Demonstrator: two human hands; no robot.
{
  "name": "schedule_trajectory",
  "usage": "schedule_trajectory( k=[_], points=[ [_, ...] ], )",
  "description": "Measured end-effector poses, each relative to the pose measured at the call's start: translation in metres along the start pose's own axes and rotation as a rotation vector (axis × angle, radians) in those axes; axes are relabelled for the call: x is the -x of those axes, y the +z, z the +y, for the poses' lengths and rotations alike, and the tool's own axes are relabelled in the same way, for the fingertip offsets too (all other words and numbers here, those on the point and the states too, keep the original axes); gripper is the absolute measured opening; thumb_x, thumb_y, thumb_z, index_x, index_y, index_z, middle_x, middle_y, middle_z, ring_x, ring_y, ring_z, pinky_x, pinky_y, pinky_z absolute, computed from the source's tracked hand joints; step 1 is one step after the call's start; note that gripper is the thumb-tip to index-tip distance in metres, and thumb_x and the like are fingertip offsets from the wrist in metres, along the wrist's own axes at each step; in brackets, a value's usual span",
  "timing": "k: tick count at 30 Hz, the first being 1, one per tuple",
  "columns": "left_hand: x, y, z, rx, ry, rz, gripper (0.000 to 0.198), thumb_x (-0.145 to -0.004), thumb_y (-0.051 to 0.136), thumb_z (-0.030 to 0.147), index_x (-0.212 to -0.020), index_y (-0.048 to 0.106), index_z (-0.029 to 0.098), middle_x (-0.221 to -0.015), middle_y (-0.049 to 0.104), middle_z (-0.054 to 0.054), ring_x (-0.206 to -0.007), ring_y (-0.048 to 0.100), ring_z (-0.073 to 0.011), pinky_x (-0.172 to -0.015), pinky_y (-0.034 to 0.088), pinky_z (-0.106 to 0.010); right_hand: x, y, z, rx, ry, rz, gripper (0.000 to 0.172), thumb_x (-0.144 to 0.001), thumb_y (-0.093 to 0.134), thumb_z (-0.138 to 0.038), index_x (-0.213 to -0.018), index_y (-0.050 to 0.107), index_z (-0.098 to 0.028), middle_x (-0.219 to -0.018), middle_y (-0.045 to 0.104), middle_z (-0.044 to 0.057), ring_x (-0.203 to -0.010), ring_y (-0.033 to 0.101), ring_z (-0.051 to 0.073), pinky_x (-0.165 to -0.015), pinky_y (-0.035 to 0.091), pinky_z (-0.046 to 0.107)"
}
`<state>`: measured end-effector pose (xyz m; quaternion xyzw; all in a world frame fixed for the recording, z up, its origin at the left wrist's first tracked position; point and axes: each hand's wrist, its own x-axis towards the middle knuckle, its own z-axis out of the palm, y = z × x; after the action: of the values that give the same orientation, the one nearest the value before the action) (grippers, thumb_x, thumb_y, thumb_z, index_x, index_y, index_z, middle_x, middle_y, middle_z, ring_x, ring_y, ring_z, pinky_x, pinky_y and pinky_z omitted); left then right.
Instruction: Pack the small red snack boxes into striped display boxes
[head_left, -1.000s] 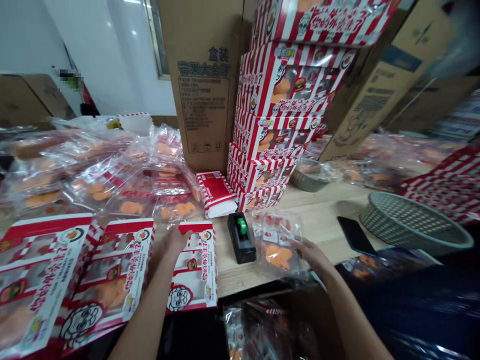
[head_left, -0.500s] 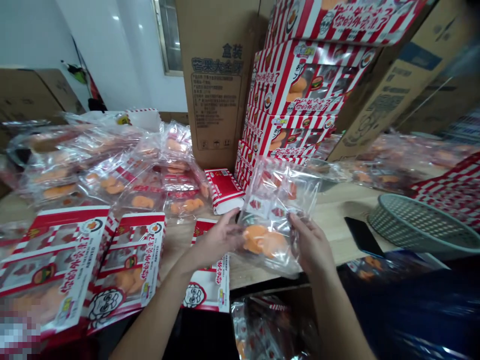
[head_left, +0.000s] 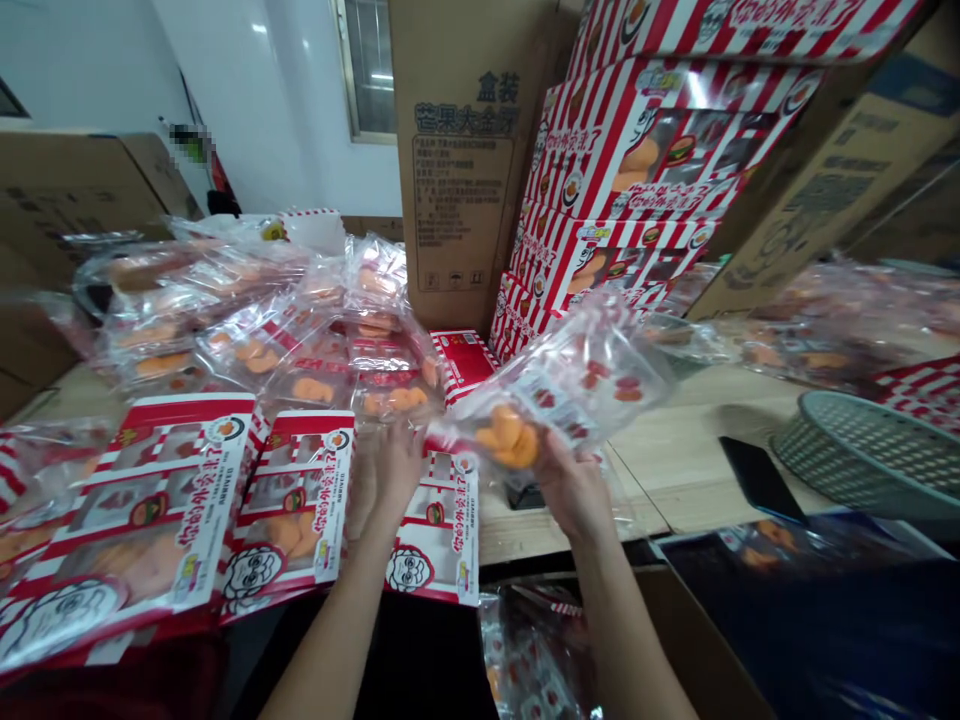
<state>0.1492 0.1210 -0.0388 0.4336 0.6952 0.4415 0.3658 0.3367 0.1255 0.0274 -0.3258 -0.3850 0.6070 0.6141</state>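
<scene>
The clear bag (head_left: pixel 570 385) of orange pieces (head_left: pixel 506 437) is tilted above the desk (head_left: pixel 675 470), pinched at its lower edge by my right grip (head_left: pixel 574 490); my left grip (head_left: pixel 386 475) stands spread just beside its corner. Hold the pinch firm so the pieces do not slide

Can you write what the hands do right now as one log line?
left hand: open, beside red-and-white package | right hand: holding clear plastic bag of orange shapes
</scene>
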Motion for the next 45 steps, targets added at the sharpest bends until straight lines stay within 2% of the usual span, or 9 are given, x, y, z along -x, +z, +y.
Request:
schedule_trajectory(
  k=[4,7,14,22,29,36,40,42,45],
  points=[
    [-0.035,0.014,-0.009,-0.086,-0.173,0.097,0.028,-0.073,0.057,0.031,-0.093,0.059,0.011,-0.106,0.058,-0.021,-0.115,0.042,-0.0386,-0.091,0.03,-0.049,-0.004,-0.012,-0.008,-0.08,0.033,0.042,0.029,-0.062,0.074,-0.027,-0.089,0.066,-0.02,-0.092,0.068,0.002,-0.095,0.061,0.021,-0.082,0.051,0.035],
    [-0.038,0.023,-0.01,-0.045,-0.165,0.057,0.016,-0.072,0.057,0.026,-0.084,0.058,0.016,-0.099,0.061,-0.014,-0.111,0.046,-0.0329,-0.087,0.036,-0.042,-0.003,-0.02,-0.006,-0.012,0.097,0.049,0.028,-0.06,0.076,-0.024,-0.085,0.067,-0.017,-0.087,0.069,0.004,-0.089,0.062,0.021,-0.077,0.053,0.033],
    [0.031,0.002,0.011,0.331,0.027,-0.333,0.023,-0.075,0.052,0.041,-0.075,0.046,0.019,-0.067,0.055,0.003,-0.06,0.054,-0.0121,-0.054,0.041,-0.021,-0.012,-0.022,0.007,-0.023,-0.377,0.367,0.029,-0.063,0.073,-0.022,-0.09,0.064,-0.018,-0.092,0.068,0.0,-0.086,0.062,0.014,-0.079,0.051,0.025],
    [0.097,-0.02,0.006,0.647,-0.152,-0.382,0.027,-0.071,0.062,0.039,-0.07,0.047,0.017,-0.062,0.054,0.005,-0.056,0.052,-0.0091,-0.054,0.041,-0.019,0.034,-0.016,0.015,-0.021,0.354,0.063,0.024,-0.059,0.077,-0.025,-0.077,0.065,-0.016,-0.082,0.069,0.004,-0.075,0.065,0.019,-0.062,0.054,0.026],
    [0.107,-0.03,0.003,0.647,-0.155,-0.474,0.029,-0.07,0.064,0.041,-0.07,0.048,0.017,-0.063,0.057,0.004,-0.058,0.054,-0.0105,-0.055,0.043,-0.02,0.049,-0.021,0.007,0.003,0.394,0.023,0.023,-0.058,0.078,-0.026,-0.073,0.063,-0.017,-0.081,0.068,0.002,-0.071,0.064,0.017,-0.06,0.051,0.025],
    [0.113,-0.032,-0.01,0.586,-0.084,-0.193,0.037,-0.065,0.064,0.046,-0.088,0.049,0.021,-0.067,0.055,0.006,-0.061,0.053,-0.0114,-0.057,0.044,-0.02,0.066,-0.044,0.001,0.161,0.564,-0.248,0.027,-0.056,0.079,-0.025,-0.078,0.066,-0.015,-0.07,0.067,0.001,-0.063,0.061,0.013,-0.063,0.047,0.024],
    [0.107,-0.038,-0.016,0.4,-0.036,-0.356,0.031,-0.071,0.057,0.048,-0.074,0.05,0.018,-0.064,0.052,0.004,-0.059,0.048,-0.0111,-0.055,0.039,-0.02,0.064,-0.054,0.0,0.257,0.585,-0.413,0.03,-0.061,0.077,-0.032,-0.083,0.067,-0.014,-0.079,0.068,0.004,-0.072,0.062,0.016,-0.07,0.046,0.026],
    [0.102,-0.044,-0.013,0.271,0.032,-0.431,0.033,-0.075,0.052,0.048,-0.063,0.048,0.017,-0.06,0.048,0.003,-0.058,0.045,-0.0109,-0.054,0.037,-0.02,0.054,-0.049,-0.003,0.258,0.523,-0.431,0.038,-0.065,0.072,-0.043,-0.091,0.066,-0.016,-0.089,0.067,0.006,-0.081,0.061,0.019,-0.076,0.047,0.03],
    [0.099,-0.05,-0.008,0.142,0.133,-0.528,0.037,-0.077,0.049,0.047,-0.056,0.048,0.016,-0.062,0.047,0.001,-0.062,0.044,-0.0123,-0.057,0.036,-0.021,0.029,-0.036,-0.012,0.2,0.157,-0.203,0.044,-0.07,0.066,-0.046,-0.11,0.058,-0.027,-0.103,0.064,0.002,-0.087,0.06,0.017,-0.077,0.047,0.029]
  ],
)
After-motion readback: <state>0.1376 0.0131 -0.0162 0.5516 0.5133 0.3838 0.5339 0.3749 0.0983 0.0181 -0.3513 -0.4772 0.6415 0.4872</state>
